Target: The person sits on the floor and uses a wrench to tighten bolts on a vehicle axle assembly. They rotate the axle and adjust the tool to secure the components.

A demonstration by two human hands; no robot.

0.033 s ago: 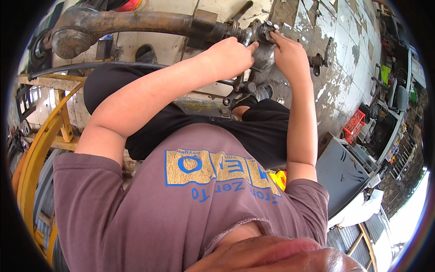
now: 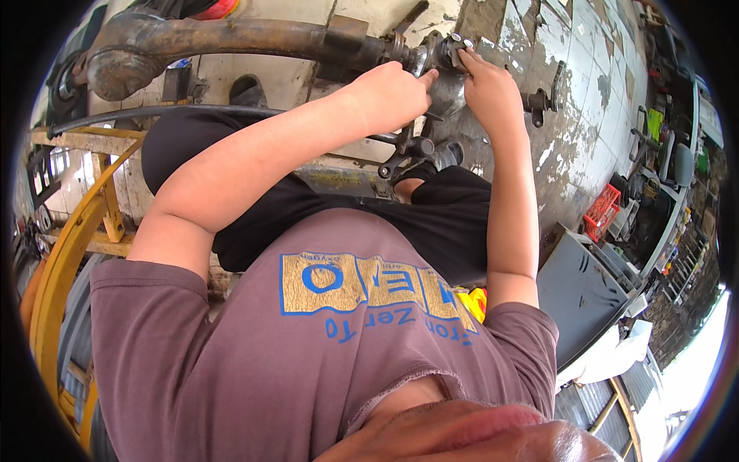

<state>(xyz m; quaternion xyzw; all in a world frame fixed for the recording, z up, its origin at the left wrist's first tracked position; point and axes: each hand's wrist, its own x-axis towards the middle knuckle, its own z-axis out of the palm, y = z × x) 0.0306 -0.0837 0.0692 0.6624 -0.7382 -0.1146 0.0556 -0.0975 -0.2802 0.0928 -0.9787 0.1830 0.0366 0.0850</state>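
A rusty brown axle crosses the floor in front of me, with a rounded bulge at its left. Its right end carries a dark, greasy metal fitting with a bolt on top. My left hand is closed at the near left side of this fitting, one finger pointing right along it; its remaining fingers are partly hidden. From the right, my right hand grips the fitting's top edge, fingertips beside the bolt. Between the hands shows a smooth rounded grey part. What lies under both palms is hidden.
A yellow metal frame stands at my left. On the right are a grey cabinet, a red crate and cluttered shelving. A flanged metal piece lies right of my right hand. The floor tiles are worn and peeling.
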